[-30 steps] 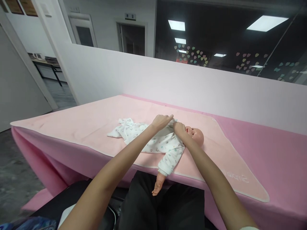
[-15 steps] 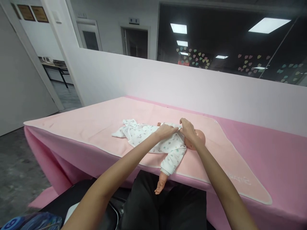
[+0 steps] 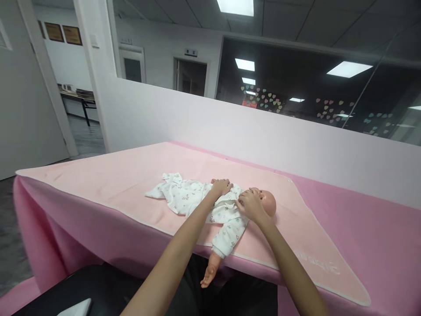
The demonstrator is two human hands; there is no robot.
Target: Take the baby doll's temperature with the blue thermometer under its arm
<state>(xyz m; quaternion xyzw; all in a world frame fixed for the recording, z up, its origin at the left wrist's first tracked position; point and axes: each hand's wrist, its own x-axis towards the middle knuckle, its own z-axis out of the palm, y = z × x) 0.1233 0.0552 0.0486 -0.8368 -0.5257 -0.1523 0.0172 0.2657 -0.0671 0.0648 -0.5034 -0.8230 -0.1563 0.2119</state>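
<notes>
A baby doll (image 3: 269, 202) lies on its back, head to the right, in a white printed romper (image 3: 186, 197). My left hand (image 3: 222, 187) is over the far side of its chest, fingers curled on the cloth near the far sleeve; the fingertips are partly hidden. At the collar, just below the doll's chin, my right hand (image 3: 250, 204) pinches the romper's edge. A fold of the front stands up between my hands. The doll's near arm sticks out of its sleeve (image 3: 229, 237), and its bare hand (image 3: 209, 273) hangs past the table's near edge.
Under the doll is a pale pink mat (image 3: 115, 180) with a white border, on a table with a darker pink cloth (image 3: 378, 228). A low white wall (image 3: 296, 145) with glass above runs along the back. A black seat (image 3: 85, 287) stands at the lower left.
Both hands were close together at the doll's collar. My left hand has moved left to the far side of the chest, while my right stays near the neck. The camera view has tilted up.
</notes>
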